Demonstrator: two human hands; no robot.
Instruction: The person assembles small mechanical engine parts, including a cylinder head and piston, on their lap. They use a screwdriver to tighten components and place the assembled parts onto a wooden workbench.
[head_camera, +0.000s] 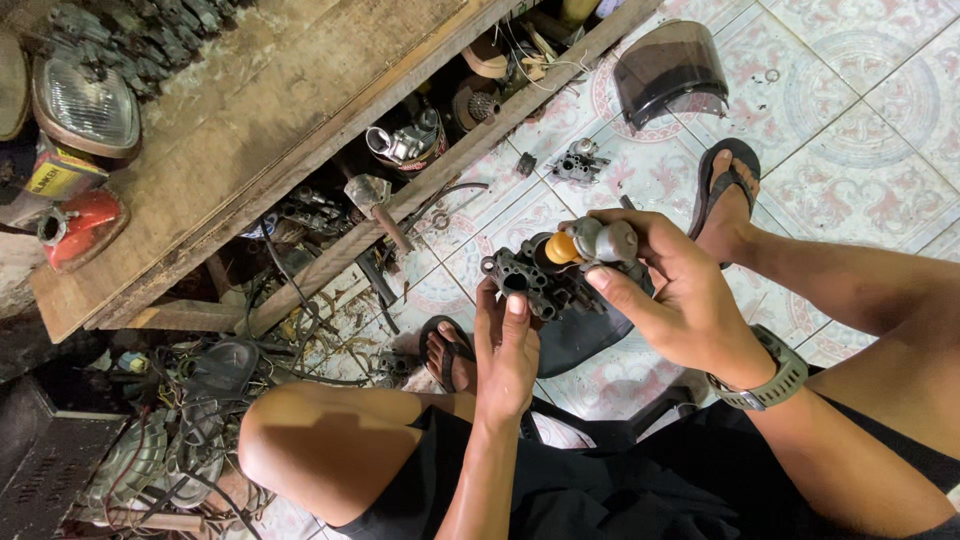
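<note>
Grimy cast-metal carburetor (545, 280) between hands

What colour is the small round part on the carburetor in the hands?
Orange part, beside a grey cylinder; the head view shows it.

Wooden bench (250, 110) with headlamp (85, 100), red tank (85, 225), smoked visor (668, 70) (on tiled floor (860, 150))

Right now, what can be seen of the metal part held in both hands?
The carburetor body is dark, grimy cast metal with round bores and flanged ears. An orange-and-grey piece sits on its top. It is held above the tiled floor, the left hand gripping its lower left end and the right hand wrapped around its right side.
</note>
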